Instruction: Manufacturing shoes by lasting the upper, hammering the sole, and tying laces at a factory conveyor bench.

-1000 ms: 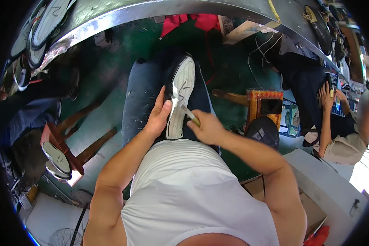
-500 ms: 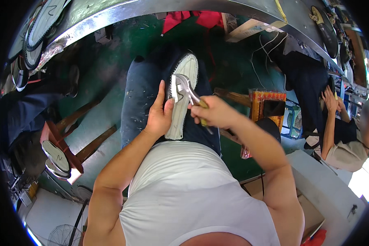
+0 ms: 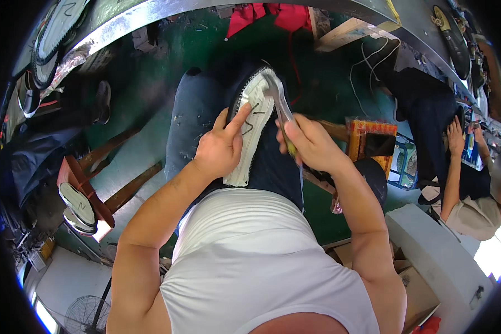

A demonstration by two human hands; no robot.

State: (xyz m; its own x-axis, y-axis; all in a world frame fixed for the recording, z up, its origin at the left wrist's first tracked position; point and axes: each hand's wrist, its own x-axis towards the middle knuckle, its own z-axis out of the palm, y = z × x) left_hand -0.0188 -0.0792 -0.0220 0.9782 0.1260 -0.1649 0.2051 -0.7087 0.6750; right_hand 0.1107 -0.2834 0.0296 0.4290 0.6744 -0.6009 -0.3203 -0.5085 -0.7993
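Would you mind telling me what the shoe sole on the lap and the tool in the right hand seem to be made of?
The shoe sole looks like matte off-white board or fabric with a dark stitched edge and pen marks; which of the two is unclear. The tool, gripped by the right hand, looks like bare metal, going by its grey shine. The left hand presses on the sole.

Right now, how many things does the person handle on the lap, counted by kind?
Shoe with white sole, under the left hand: 1
Metal pliers, in the right hand: 1
Total: 2
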